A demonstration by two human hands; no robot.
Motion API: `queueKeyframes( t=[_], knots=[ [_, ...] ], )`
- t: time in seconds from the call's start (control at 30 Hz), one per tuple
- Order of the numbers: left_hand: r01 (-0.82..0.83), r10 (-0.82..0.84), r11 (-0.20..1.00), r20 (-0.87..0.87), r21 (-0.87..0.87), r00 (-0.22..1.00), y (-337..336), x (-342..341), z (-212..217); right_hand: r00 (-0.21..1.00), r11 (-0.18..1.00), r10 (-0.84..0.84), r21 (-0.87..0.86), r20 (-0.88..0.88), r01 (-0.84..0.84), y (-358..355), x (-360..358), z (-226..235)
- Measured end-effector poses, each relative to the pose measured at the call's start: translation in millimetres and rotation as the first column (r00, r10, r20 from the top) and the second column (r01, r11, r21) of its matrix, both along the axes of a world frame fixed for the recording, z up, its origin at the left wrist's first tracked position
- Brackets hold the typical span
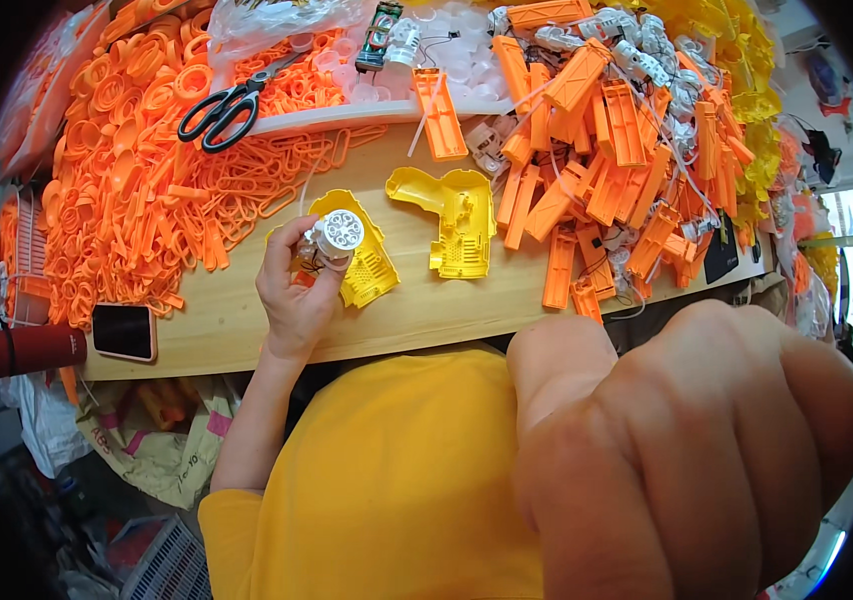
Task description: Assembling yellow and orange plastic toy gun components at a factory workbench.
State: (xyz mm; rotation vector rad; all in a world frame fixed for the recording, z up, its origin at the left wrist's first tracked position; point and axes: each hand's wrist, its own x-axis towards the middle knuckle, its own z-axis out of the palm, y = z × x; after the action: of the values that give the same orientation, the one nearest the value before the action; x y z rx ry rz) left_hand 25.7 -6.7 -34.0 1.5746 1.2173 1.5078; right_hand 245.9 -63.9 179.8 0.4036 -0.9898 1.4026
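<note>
My left hand is raised over the wooden table and holds a small clear round part with several silver discs on its face and thin wires. Just behind it lies a yellow plastic shell half. A second yellow gun-shaped shell half rests to its right. My right hand is very close to the camera at the lower right, fingers curled into a fist; whether it holds anything is hidden.
Orange rings and clips are heaped at the left. Orange rectangular pieces with wired parts pile at the right. Black scissors lie at the back. A phone and a red bottle sit at the front left.
</note>
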Motion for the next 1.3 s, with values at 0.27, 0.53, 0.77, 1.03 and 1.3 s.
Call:
queueKeyframes(
  t=[0.27,0.53,0.77,1.03,1.3],
  knots=[
    [0.016,-0.016,1.0,0.023,-0.01,1.0,1.4,0.6,-1.5,0.998,0.995,0.064,-0.073,-0.017,-0.065,34.1,-65.0,-8.5],
    [0.002,-0.002,1.0,0.008,-0.03,1.0,2.5,-2.1,0.7,0.99,0.977,0.133,-0.16,-0.046,-0.139,17.0,-62.6,-2.4],
    [-0.031,0.042,0.994,0.1,-0.106,0.994,3.0,1.5,1.3,0.936,0.997,-0.06,-0.023,0.347,0.072,45.0,-45.1,-35.4],
    [0.094,-0.056,0.988,0.281,-0.124,0.958,10.8,-5.0,-5.0,-0.389,0.679,-0.6,0.702,0.699,0.215,35.9,-40.8,-177.4],
    [0.158,-0.08,0.974,0.403,-0.163,0.912,13.9,-8.6,-6.7,-0.201,0.638,-0.628,0.646,0.752,0.419,52.7,-48.9,-206.2]
  ],
)
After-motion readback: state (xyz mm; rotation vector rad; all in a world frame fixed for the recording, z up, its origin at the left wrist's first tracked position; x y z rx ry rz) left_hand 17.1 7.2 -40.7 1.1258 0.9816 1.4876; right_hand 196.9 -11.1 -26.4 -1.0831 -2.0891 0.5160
